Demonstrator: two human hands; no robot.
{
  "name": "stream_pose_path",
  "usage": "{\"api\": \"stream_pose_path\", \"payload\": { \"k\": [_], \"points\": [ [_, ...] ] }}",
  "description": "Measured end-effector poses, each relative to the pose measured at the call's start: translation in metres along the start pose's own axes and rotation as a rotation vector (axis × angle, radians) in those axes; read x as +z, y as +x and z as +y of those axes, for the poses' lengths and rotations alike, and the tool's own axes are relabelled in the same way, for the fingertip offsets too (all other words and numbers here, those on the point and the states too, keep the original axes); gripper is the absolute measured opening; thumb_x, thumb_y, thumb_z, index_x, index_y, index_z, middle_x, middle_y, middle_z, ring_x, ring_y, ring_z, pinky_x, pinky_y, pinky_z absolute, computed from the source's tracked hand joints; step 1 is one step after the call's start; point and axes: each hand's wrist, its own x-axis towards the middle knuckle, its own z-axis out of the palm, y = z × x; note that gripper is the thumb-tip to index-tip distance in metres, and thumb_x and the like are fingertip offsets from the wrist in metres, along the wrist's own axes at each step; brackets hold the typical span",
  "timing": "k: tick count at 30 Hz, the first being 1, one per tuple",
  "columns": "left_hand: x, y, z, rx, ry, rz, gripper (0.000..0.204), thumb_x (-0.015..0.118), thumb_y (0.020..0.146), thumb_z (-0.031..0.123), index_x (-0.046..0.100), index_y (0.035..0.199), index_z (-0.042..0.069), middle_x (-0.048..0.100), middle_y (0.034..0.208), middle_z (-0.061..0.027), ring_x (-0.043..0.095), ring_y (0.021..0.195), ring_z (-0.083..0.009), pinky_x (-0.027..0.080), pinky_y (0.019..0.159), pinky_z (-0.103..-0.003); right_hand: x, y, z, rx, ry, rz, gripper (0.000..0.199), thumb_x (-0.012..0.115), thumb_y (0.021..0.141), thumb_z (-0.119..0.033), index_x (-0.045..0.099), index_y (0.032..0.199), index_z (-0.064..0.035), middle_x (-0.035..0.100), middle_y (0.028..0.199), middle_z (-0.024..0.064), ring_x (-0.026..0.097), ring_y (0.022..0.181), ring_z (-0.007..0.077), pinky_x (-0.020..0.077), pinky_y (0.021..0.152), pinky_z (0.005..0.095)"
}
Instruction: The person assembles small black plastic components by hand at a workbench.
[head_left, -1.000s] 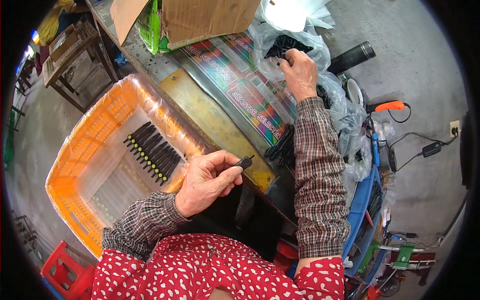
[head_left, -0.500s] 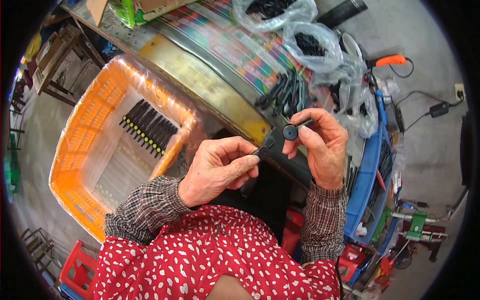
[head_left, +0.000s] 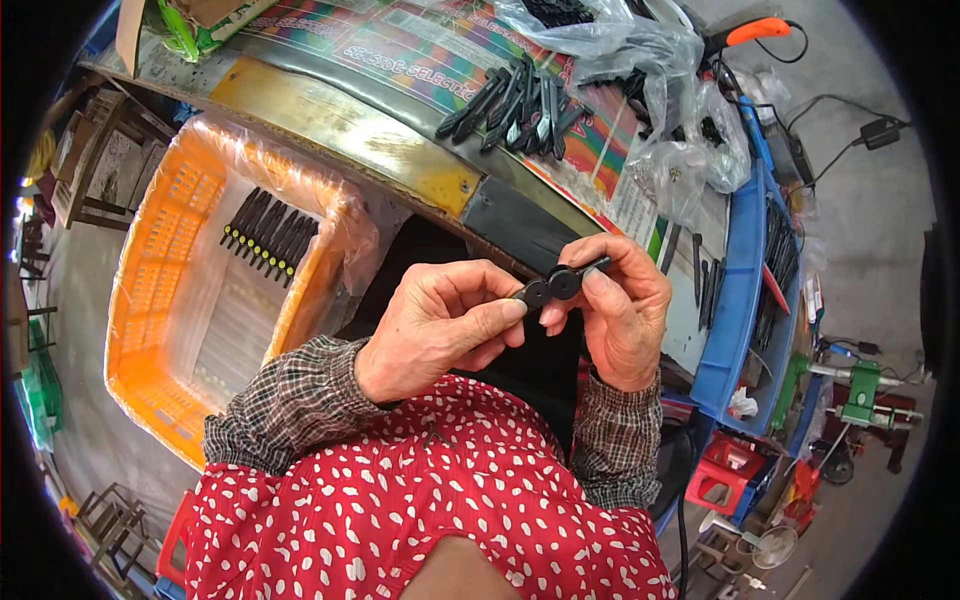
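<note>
My left hand [head_left: 440, 322] and my right hand [head_left: 622, 312] meet in front of my chest, each pinching a small black plastic part. The left part [head_left: 530, 293] and the right part [head_left: 572, 279] have round ends that overlap between my fingertips. A loose pile of similar black parts [head_left: 510, 105] lies on the colourful printed sheet [head_left: 400, 50] on the table beyond my hands. To my left stands an orange crate [head_left: 160, 300] lined with clear plastic, with a neat row of black pieces with yellow tips [head_left: 268, 232] inside.
Clear plastic bags [head_left: 640, 70] holding more black parts sit at the table's far right. A blue rack [head_left: 745, 260] with thin dark pieces runs down the right side. An orange-handled tool [head_left: 755, 30] and cables lie beyond. Red stools stand on the floor.
My right hand came back from the plastic bag at the far end with a black part and met my left hand. Both hands now hold their parts together, closer to my chest.
</note>
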Motion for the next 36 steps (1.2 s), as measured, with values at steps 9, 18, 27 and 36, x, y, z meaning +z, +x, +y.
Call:
{"api": "stream_pose_path", "payload": {
  "k": [9,18,27,36],
  "points": [
    [0.006,0.002,-0.011,0.047,0.089,-0.002,0.013,0.058,0.091,0.008,0.061,0.099,-0.002,0.062,0.076,-0.0049,0.050,0.057,-0.0047,0.037,0.047,-0.016,-0.009,-0.011,0.013,-0.009,0.066,-0.006,0.017,0.056,0.088,-0.004,0.057,0.100,0.0068,0.060,0.091,0.0130,0.065,0.067,0.0175,0.0543,0.054,0.0261],
    [0.004,0.000,-0.027,0.179,0.325,0.080,0.011,0.060,0.087,0.004,0.064,0.095,-0.002,0.062,0.072,-0.0026,0.052,0.058,-0.0020,0.041,0.050,-0.018,-0.014,-0.020,0.024,0.008,0.007,-0.007,0.013,0.054,0.083,0.006,0.060,0.095,0.0064,0.060,0.092,0.0126,0.065,0.069,0.0176,0.0539,0.056,0.0250],
    [0.002,-0.001,-0.039,0.290,0.545,0.060,0.011,0.058,0.089,0.004,0.063,0.096,-0.003,0.062,0.073,-0.0023,0.050,0.057,-0.0034,0.040,0.051,-0.018,-0.023,-0.028,0.033,0.018,-0.035,-0.028,0.013,0.055,0.081,0.004,0.060,0.093,0.0066,0.060,0.090,0.0152,0.065,0.066,0.0194,0.0541,0.053,0.0262],
    [0.002,0.002,-0.045,0.579,0.848,0.087,0.013,0.062,0.083,0.001,0.063,0.096,-0.002,0.064,0.074,-0.0089,0.060,0.064,-0.0113,0.047,0.057,-0.024,-0.029,-0.033,0.034,-0.055,-0.107,-0.074,0.014,0.054,0.080,0.008,0.062,0.093,0.0071,0.061,0.094,0.0153,0.067,0.073,0.0198,0.0550,0.059,0.0250]
  ]
}}
